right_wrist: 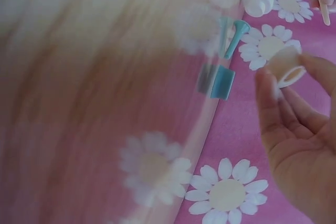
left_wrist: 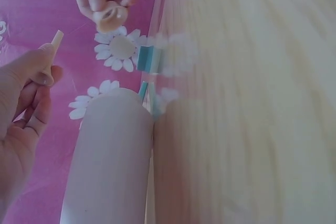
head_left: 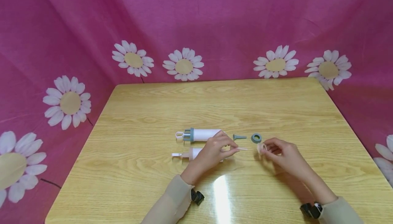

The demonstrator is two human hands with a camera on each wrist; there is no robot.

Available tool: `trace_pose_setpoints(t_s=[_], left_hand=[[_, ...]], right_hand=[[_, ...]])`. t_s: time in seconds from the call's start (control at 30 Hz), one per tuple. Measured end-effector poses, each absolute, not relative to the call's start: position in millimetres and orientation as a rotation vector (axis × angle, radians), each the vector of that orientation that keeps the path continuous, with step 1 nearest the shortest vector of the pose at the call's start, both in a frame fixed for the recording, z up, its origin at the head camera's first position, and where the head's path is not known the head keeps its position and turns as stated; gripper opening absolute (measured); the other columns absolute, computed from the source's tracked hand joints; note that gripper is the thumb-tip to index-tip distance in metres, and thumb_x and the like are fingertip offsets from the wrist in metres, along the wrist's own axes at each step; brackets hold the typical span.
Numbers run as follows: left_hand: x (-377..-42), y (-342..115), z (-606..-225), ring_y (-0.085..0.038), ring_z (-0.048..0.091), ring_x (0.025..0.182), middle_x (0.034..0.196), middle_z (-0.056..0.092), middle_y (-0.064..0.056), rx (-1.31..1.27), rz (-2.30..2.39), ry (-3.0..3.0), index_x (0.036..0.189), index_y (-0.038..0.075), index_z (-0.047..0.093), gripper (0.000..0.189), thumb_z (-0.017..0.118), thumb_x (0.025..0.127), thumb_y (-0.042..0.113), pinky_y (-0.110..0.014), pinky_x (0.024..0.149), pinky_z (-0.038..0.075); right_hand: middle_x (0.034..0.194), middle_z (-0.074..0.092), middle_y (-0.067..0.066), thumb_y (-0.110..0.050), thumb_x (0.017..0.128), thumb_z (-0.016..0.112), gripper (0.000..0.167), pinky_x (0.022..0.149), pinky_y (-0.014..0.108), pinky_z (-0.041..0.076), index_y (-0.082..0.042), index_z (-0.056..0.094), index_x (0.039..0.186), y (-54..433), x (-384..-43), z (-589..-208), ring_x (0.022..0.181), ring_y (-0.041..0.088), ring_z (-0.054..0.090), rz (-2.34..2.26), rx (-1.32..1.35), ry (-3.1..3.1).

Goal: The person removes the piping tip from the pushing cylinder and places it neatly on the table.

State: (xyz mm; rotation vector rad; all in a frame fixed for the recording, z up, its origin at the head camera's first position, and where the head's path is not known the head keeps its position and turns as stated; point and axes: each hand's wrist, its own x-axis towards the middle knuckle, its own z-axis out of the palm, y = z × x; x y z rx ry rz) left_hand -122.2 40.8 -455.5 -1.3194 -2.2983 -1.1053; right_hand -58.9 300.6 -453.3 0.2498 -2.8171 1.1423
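My left hand (head_left: 213,150) pinches a slim pale pink nozzle (left_wrist: 57,40) between thumb and fingers, its narrow end pointing away from the palm. A pale pink ring-shaped cap (right_wrist: 286,66) is held by the fingertips of my right hand (head_left: 287,154), a short distance right of the nozzle. Beneath and beside the left hand lies a white tube (head_left: 196,151) with a pale pink end, partly covered by that hand. Just beyond the two hands, a grey-green nozzle (head_left: 238,137) and a grey-green ring cap (head_left: 256,138) rest on the table.
Behind the left hand lies a second white tube (head_left: 202,135) with a grey-green collar and a looped plunger handle (head_left: 179,135). Everything rests on a wood-grain table (head_left: 153,108). A pink flowered cloth (head_left: 215,19) hangs around its far and side edges.
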Motion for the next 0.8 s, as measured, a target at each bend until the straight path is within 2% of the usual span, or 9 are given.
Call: trace_pose_setpoints(t_s=[0.3, 0.57, 0.67, 0.8], left_hand=[[-119.8, 47.1, -456.9, -0.010, 0.058, 0.082, 0.082, 0.074, 0.004, -1.293, -1.071, -2.379, 0.087, 0.010, 0.076, 0.006, 0.075, 0.086, 0.017, -0.013, 0.075, 0.047], [-115.6, 59.8, -455.9, -0.010, 0.059, 0.088, 0.086, 0.074, 0.005, -1.255, -0.838, -2.592, 0.088, 0.013, 0.075, 0.009, 0.071, 0.090, 0.021, -0.014, 0.080, 0.048], [-115.9, 65.3, -456.8, -0.010, 0.059, 0.086, 0.085, 0.073, 0.005, -1.266, -0.735, -2.625, 0.087, 0.013, 0.075, 0.009, 0.070, 0.090, 0.021, -0.015, 0.083, 0.050], [-116.9, 71.3, -458.5, -0.010, 0.061, 0.081, 0.083, 0.073, 0.005, -1.293, -0.554, -2.652, 0.084, 0.014, 0.074, 0.012, 0.070, 0.091, 0.023, -0.016, 0.080, 0.051]], right_hand=[[0.077, 0.066, -0.002, -0.009, 0.084, 0.075, 0.017, 0.062, 0.021, 0.054, -0.002, 0.069, 0.098, 298.4, -64.1, -457.8, 0.070, 0.000, 0.058, 0.885, 0.442, -2.850], [0.071, 0.054, -0.005, -0.018, 0.088, 0.072, 0.013, 0.057, 0.020, 0.041, -0.007, 0.065, 0.090, 293.4, -65.9, -458.0, 0.065, 0.003, 0.045, 0.758, 0.479, -2.941], [0.071, 0.054, -0.005, -0.018, 0.088, 0.072, 0.014, 0.057, 0.020, 0.040, -0.007, 0.065, 0.088, 291.9, -66.3, -458.0, 0.064, 0.002, 0.044, 0.734, 0.500, -2.942], [0.071, 0.055, -0.004, -0.018, 0.088, 0.073, 0.014, 0.057, 0.021, 0.040, -0.006, 0.065, 0.087, 290.3, -66.7, -460.0, 0.064, 0.003, 0.045, 0.711, 0.517, -2.947]])
